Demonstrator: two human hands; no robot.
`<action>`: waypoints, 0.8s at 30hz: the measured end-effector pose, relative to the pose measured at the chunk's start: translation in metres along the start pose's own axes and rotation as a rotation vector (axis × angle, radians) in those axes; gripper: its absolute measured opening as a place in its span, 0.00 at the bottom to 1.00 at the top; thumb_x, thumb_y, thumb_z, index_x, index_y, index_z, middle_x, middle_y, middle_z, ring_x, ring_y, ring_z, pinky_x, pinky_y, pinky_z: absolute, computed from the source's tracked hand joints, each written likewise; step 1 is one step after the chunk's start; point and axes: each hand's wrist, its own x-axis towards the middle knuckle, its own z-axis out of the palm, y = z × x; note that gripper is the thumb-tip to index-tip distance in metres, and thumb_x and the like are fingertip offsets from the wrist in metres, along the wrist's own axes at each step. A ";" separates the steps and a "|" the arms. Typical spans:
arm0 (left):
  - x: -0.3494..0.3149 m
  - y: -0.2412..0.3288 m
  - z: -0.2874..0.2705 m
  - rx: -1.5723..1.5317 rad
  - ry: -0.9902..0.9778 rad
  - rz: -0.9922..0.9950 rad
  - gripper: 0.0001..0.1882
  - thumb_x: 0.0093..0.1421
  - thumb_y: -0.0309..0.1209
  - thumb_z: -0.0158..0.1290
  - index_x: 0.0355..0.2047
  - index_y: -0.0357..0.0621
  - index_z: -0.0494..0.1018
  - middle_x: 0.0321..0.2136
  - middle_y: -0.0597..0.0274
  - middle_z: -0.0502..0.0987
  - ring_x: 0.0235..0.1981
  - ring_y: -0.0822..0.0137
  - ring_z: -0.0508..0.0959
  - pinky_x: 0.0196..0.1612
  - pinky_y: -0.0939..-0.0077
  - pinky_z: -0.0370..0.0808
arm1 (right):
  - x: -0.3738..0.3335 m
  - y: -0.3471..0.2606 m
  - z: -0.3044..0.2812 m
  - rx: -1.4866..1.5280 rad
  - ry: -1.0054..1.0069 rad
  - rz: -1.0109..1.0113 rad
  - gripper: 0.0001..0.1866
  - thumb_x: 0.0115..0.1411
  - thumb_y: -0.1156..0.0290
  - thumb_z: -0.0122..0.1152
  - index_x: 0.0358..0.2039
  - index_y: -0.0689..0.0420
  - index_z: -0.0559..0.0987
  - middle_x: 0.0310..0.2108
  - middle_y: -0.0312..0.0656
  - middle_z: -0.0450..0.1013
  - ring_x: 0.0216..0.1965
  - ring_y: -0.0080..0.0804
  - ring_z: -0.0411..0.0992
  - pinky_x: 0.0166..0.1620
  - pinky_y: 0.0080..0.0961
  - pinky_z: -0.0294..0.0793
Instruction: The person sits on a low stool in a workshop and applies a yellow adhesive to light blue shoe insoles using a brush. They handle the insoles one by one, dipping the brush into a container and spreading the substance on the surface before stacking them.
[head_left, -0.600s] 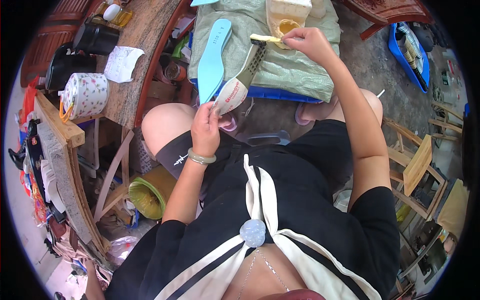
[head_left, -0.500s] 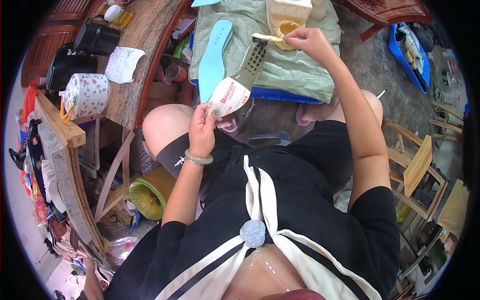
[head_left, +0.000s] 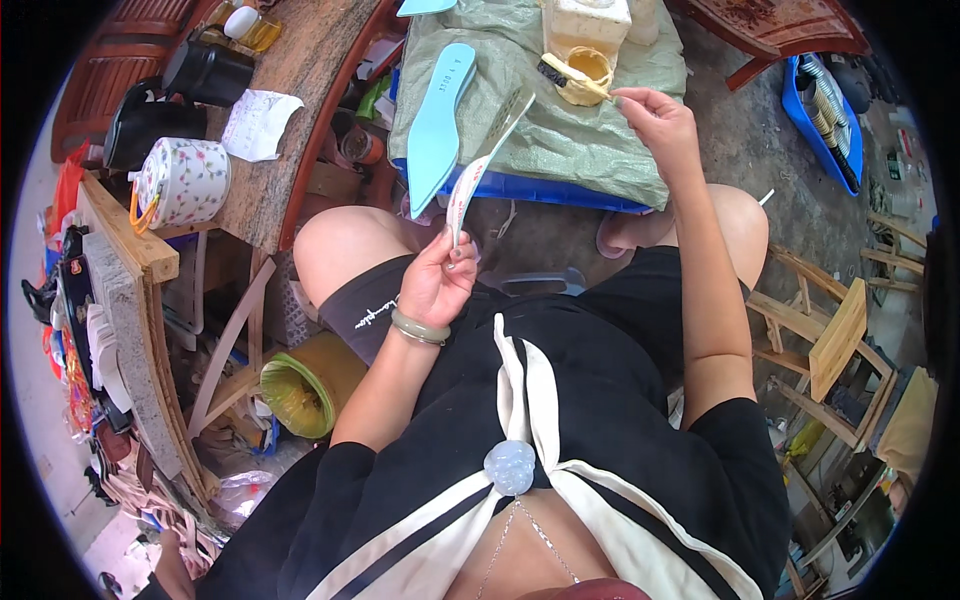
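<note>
My left hand [head_left: 440, 280] pinches the pointed white end of a shoe insole [head_left: 468, 195], which stands tilted nearly edge-on, its grey-green end with a grid pattern pointing away from me. In my right hand [head_left: 660, 130] is the thin handle of a small glue brush [head_left: 575, 78]. Its dark bristles point left, beside a yellow-crusted opening [head_left: 592, 63] at the base of a whitish plastic jug [head_left: 585, 22]. Brush and insole are apart. A light blue sole-shaped piece [head_left: 440, 125] lies left of the insole on a green woven sack [head_left: 570, 150].
A stone-topped table [head_left: 280, 75] at left carries a flowered pot [head_left: 185, 183], black mugs and a paper sheet [head_left: 260, 125]. A yellow-green bin [head_left: 310, 390] stands near my left knee. Wooden frames [head_left: 825, 340] and a blue tray [head_left: 825, 120] are at right.
My right hand has moved the brush right and down, away from the insole, toward the jug opening. My left hand has shifted right and lower, turning the insole from face-up to nearly edge-on.
</note>
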 end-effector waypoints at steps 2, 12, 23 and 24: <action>0.003 -0.004 -0.005 -0.094 0.003 -0.047 0.11 0.67 0.25 0.42 0.47 0.31 0.65 0.31 0.61 0.68 0.26 0.76 0.64 0.25 0.87 0.64 | 0.009 0.010 0.002 -0.232 -0.013 -0.192 0.09 0.57 0.70 0.61 0.37 0.58 0.82 0.25 0.30 0.75 0.25 0.13 0.68 0.29 0.13 0.66; 0.006 -0.006 -0.005 -0.073 0.025 -0.052 0.10 0.66 0.25 0.42 0.47 0.40 0.66 0.27 0.63 0.66 0.24 0.77 0.63 0.23 0.88 0.62 | -0.006 0.033 0.034 -0.407 -0.101 -0.364 0.09 0.54 0.69 0.61 0.34 0.57 0.82 0.31 0.41 0.79 0.33 0.28 0.77 0.39 0.21 0.74; -0.004 -0.015 0.015 0.290 0.196 0.100 0.13 0.66 0.32 0.45 0.50 0.50 0.61 0.25 0.67 0.64 0.19 0.78 0.60 0.19 0.88 0.58 | -0.096 -0.016 0.057 0.308 -0.477 0.243 0.08 0.58 0.74 0.58 0.37 0.63 0.80 0.23 0.32 0.72 0.21 0.13 0.65 0.24 0.11 0.63; -0.005 -0.015 0.014 0.340 0.179 0.104 0.13 0.67 0.33 0.45 0.50 0.49 0.61 0.25 0.68 0.64 0.19 0.79 0.60 0.19 0.88 0.58 | -0.095 -0.023 0.052 0.478 -0.505 0.385 0.08 0.58 0.75 0.58 0.37 0.64 0.80 0.21 0.32 0.70 0.19 0.12 0.62 0.21 0.10 0.60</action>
